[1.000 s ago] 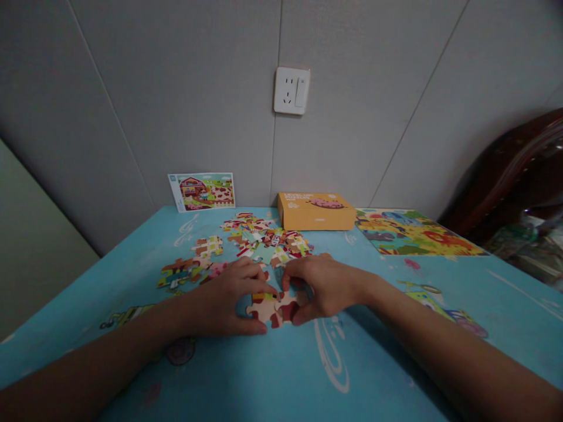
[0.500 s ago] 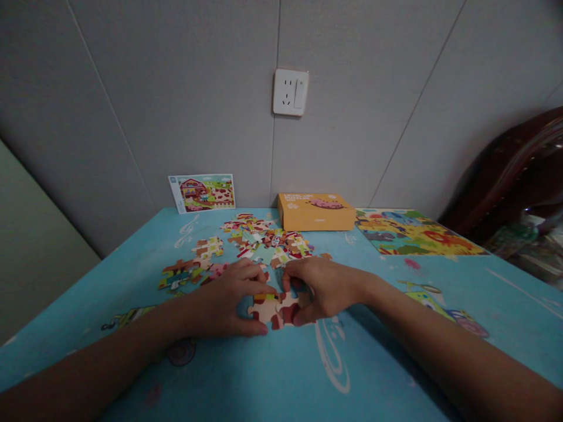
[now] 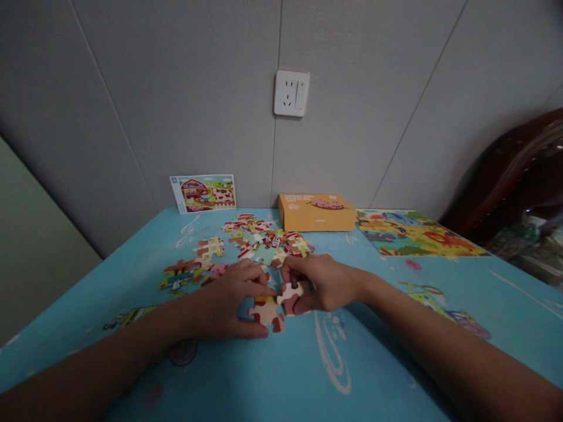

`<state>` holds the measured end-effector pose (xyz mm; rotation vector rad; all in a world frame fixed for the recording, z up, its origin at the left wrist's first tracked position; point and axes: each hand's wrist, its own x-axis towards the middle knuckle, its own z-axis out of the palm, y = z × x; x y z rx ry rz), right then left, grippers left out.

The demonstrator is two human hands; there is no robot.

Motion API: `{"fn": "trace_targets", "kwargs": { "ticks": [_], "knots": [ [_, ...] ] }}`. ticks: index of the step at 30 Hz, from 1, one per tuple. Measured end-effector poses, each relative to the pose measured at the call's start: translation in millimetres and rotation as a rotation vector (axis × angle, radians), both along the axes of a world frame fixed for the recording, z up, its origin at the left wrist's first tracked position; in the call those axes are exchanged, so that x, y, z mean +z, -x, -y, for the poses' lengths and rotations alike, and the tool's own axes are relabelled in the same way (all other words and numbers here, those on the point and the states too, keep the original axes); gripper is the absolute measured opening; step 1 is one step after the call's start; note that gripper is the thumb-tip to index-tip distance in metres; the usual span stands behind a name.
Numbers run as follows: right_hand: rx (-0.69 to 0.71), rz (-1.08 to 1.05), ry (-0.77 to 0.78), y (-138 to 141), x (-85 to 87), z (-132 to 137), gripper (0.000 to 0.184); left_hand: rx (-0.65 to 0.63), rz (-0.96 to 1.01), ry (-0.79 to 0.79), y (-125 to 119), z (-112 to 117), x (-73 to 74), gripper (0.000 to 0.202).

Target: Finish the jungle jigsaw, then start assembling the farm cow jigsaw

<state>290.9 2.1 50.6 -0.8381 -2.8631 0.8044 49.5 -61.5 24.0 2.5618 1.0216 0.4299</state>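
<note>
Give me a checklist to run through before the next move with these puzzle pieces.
1. Right hand has its piece: ok, the right piece is between thumb and fingers.
2. Left hand at the left piece: ok, index finger at its upper edge.
3. Lower edges of the two pieces in line: not ok, the right one sits farther back.
4. Tabs touching: cannot tell, fingers cover part of the seam.
5. Picture card in view: ok, propped upright behind the loose pieces.
6. Orange box out of the hands' way: ok, it is back near the wall.
</note>
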Motion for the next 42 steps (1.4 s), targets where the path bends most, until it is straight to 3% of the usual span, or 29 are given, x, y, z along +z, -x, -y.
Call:
{"fn": "trace_targets", "kwargs": {
  "ticks": [7,12,15,18,24,27,31,34,37,42],
  "knots": [
    [-0.070,-0.039,-0.099,-6,-6.6,-14,0.038,-0.057,0.042,-0.044,0,2,0.3,0.052],
    [-0.075,-0.044,-0.157,-5,-7.3,-15,0.038,-0.046,0.071,-0.049,0,2,1.0,0.032],
    [-0.012,-0.078,-0.180,-5,-8.3,-17,0.028,0.011,0.087,-0.104,0,-3,-0.9,0.022],
    [0.018,-0.089,-0.188,-5,-9.7,-19,0.016,0.114,0.100,-0.189,3,-10,-5.5,0.026],
    [-0.002,-0.092,-0.247,-6,-12.6,-22,0.017,0.276,0.037,-0.230,13,-18,-15.2,0.025],
    [-0.126,-0.102,-0.315,-6,-13.8,-26,0.011,0.303,0.015,-0.196,13,-19,-17.2,0.028],
    [-0.489,-0.088,-0.436,-11,-15.3,-36,0.011,0.319,0.004,-0.206,13,-21,-17.7,0.031],
    [-0.674,-0.059,-0.475,-15,-16.8,-43,0.011,0.398,-0.019,-0.230,14,-24,-17.1,0.042],
    [-0.731,-0.026,-0.476,-17,-18.6,-46,0.013,0.488,-0.074,-0.243,16,-25,-15.7,0.053],
    [-0.697,-0.013,-0.454,-15,-18.1,-43,0.016,0.530,-0.108,-0.216,18,-25,-13.9,0.037]
  ]
}}
